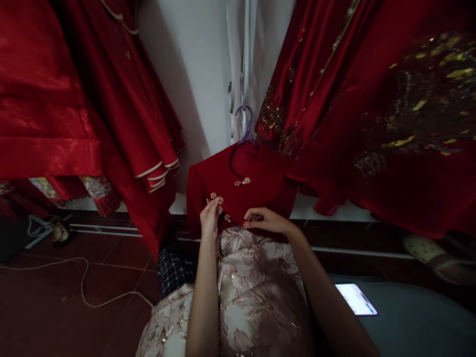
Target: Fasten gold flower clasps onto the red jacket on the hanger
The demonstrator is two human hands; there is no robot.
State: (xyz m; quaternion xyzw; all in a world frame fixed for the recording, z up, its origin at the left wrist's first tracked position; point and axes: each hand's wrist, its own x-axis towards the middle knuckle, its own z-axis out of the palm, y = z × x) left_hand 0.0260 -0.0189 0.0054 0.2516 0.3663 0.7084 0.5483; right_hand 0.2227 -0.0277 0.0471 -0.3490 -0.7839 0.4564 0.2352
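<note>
A red jacket (pixel 256 198) hangs from a purple hanger (pixel 248 141) in front of me, its lower part reaching my lap. Pearly, gold-coloured flower ornaments sit on its front, one pair (pixel 242 182) just under the neckline. My left hand (pixel 210 218) is closed in a pinch at a flower ornament (pixel 213 196) on the jacket's left side in view. Fingers curled, my right hand (pixel 266 219) pinches at the jacket's front, beside a small ornament (pixel 244 226) low on it. Its fingertips partly cover what they grip. Another flower ornament (pixel 227 217) shows between both hands.
Red garments (pixel 145 114) hang at the left, and red dresses with gold sequins (pixel 409 109) at the right. Patterned shiny fabric (pixel 256 292) covers my lap. A lit phone (pixel 356 299) lies on a grey surface at the lower right. A cable (pixel 87 277) runs across the tiled floor.
</note>
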